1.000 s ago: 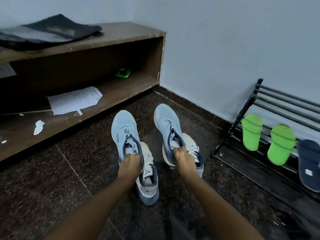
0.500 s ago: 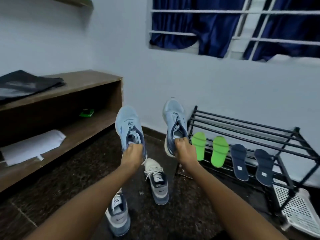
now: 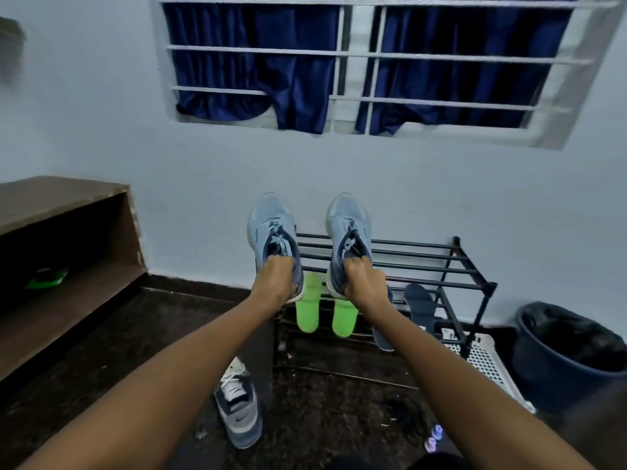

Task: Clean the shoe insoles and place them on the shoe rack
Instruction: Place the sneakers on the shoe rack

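Now, both my hands are closed on footwear. My left hand (image 3: 274, 283) grips the left shoe (image 3: 268, 225) by its heel collar, and my right hand (image 3: 364, 283) grips the right shoe (image 3: 346, 218) in the same manner. The two light blue shoes are in the air, toes up and away from me, in front of the left end of the shoe rack (image 3: 424, 247).

The task's things are already on the rack. The green insoles (image 3: 307, 310) rest against its lower bars near the left end, and the dark blue insoles (image 3: 419, 303) are more toward the middle, one partly hidden behind my right arm.

I judge the step in hand is to set the shoes on the top bars. To do it well, I would first turn the soles flat, then lower both together onto the left end of the top level. The heels should stay behind the front bar, so that nothing drops on the green insoles just below. Only then I would release.
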{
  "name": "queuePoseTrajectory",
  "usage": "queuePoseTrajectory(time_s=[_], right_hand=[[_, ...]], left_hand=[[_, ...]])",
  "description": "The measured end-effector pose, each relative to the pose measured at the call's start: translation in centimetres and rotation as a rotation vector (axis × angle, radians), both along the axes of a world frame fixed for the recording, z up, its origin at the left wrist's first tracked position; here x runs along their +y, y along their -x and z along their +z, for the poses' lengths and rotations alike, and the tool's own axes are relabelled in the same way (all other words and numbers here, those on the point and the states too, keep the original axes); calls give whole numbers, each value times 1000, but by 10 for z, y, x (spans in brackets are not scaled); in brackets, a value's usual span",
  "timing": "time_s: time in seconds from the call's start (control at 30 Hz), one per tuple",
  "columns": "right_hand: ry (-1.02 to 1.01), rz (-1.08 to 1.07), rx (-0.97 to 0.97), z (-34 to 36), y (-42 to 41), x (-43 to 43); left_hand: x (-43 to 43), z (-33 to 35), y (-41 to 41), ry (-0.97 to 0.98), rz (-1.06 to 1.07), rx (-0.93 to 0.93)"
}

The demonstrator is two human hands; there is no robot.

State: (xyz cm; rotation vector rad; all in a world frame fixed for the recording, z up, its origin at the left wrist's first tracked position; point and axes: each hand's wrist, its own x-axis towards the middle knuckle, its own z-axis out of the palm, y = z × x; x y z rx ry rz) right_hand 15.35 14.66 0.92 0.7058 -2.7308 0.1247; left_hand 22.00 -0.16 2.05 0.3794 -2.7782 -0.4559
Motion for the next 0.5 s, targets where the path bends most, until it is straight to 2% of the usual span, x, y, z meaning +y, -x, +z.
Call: queuePoseTrajectory(time_s=[0.2, 0.5], right_hand=[[-20, -89, -36, -2, 56, 19], [-36, -83, -81, -11, 123, 16]], left_hand=[[19, 10, 77, 52, -92, -33], [0, 4, 157, 29, -110, -145]])
